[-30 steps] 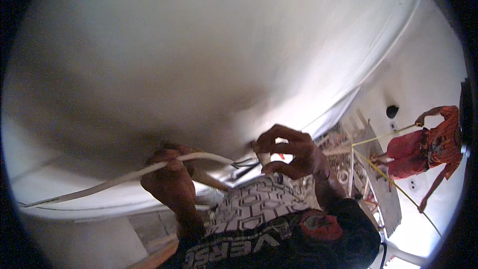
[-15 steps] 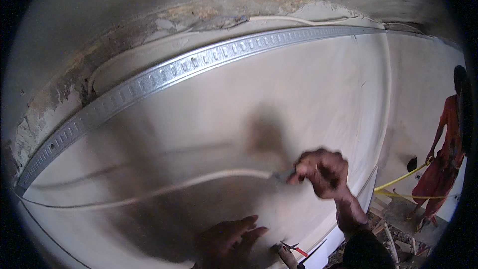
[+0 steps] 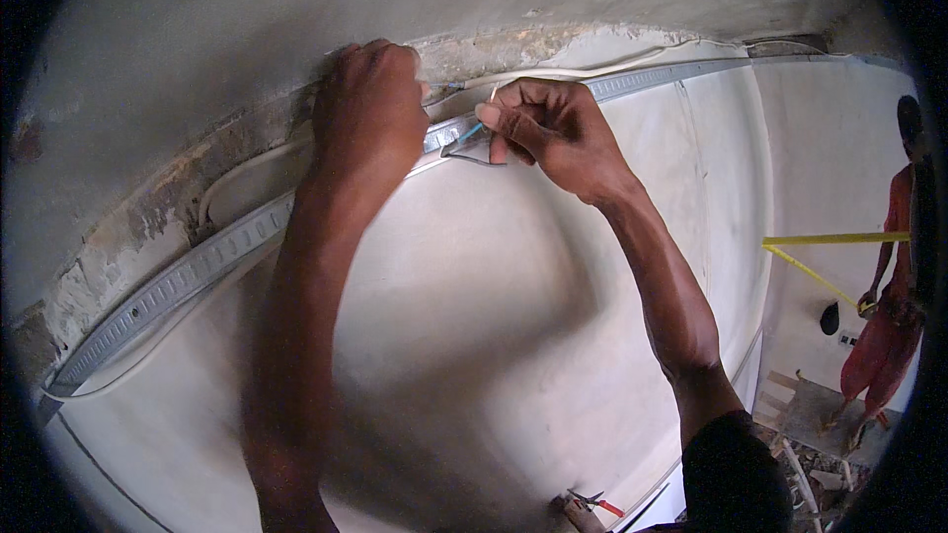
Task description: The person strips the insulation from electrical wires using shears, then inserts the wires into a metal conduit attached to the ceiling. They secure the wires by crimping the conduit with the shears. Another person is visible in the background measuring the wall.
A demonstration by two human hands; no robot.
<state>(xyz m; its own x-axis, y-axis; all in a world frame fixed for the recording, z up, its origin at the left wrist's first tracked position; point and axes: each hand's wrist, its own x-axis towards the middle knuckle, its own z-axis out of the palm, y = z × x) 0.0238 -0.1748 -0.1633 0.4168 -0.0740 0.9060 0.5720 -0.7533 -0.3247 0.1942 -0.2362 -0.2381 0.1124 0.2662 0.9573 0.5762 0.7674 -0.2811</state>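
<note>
My right hand (image 3: 553, 133) is raised to the metal channel, thumb and fingers pinching a thin blue wire (image 3: 470, 132). A dark grey wire (image 3: 479, 160) bends below those fingertips. To the left, my left hand (image 3: 370, 109) is closed at the rough joint of wall and ceiling; its fingertips are turned away, so what they hold is hidden. The perforated metal channel (image 3: 217, 257) runs behind both arms. A white cable (image 3: 592, 71) lies along the wall just above it, and a looser cable (image 3: 148, 360) hangs under the channel's left part.
Red-handled pliers (image 3: 599, 503) lie low by the panel's bottom edge. On the right stands a person in red (image 3: 884, 336) with a yellow tape measure (image 3: 834, 239) drawn out. Rubble and wood scraps (image 3: 815, 479) cover the floor below. Crumbling plaster (image 3: 123, 237) borders the ceiling.
Both hands have risen to the channel. The loose cable, earlier stretched across the panel to my right hand, now runs up close under the channel. The yellow tape measure appears higher.
</note>
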